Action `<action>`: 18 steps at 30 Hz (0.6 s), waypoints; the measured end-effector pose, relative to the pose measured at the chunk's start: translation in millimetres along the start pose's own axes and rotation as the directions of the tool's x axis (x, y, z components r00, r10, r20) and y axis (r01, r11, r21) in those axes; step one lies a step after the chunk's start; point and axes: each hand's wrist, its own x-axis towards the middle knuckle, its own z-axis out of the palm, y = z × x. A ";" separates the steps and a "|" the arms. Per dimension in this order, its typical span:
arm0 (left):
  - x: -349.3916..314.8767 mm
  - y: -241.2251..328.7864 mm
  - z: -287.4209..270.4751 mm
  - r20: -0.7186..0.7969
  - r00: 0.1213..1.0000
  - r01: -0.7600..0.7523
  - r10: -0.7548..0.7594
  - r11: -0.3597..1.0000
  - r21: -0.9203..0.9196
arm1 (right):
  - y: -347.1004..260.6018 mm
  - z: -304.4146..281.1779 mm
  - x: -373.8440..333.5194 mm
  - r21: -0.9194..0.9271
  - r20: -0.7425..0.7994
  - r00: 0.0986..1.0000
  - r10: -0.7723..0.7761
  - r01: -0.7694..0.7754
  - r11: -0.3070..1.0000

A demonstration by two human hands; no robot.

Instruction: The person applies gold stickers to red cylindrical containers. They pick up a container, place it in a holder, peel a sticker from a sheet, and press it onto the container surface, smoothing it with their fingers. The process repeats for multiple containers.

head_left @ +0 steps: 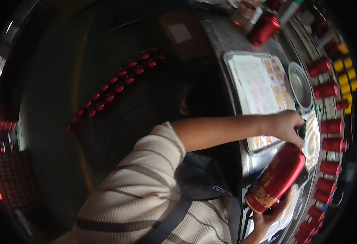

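Striped sleeve point(142, 187) foremost, dark floor point(50, 122) lies left of the tray point(249, 53) on the desk point(231, 40). Right hand point(276, 214) grips red canister point(276, 177); left hand point(287, 127), grasp unclear.

Right hand point(270, 219) — partly hidden behind red bottle point(276, 177); dark thing point(302, 129) at left hand point(286, 125) — unclear.

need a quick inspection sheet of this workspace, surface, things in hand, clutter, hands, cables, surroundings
surface: grey metal bench bearing a shallow metal tray
things in hand: one red cylinder with gold lettering, held tilted
clutter: printed sheets in the tray, round metal bowl beside it
hands: right hand holds the red cylinder from below; left hand is by its upper end, exact grip unclear
cables: none that can be told for certain
surroundings: line of red containers beyond the bowl, yellow objects behind them; rows of red round-topped items in the dim area at left
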 end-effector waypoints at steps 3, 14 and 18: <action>-70.3 30.3 -98.3 -0.044 0.998 0.052 -0.049 0.995 0.086 | -17.8 20.6 68.1 -0.292 0.393 0.879 -0.269 0.397 0.871; -482.7 65.2 -142.8 -0.882 0.255 0.900 0.397 0.237 0.367 | -36.0 143.8 143.1 -0.375 0.927 0.329 0.179 0.823 0.427; -634.1 -43.8 -214.7 -0.862 0.062 0.998 0.502 -0.055 0.040 | -31.1 188.9 121.2 -0.458 0.700 0.275 0.659 0.881 0.119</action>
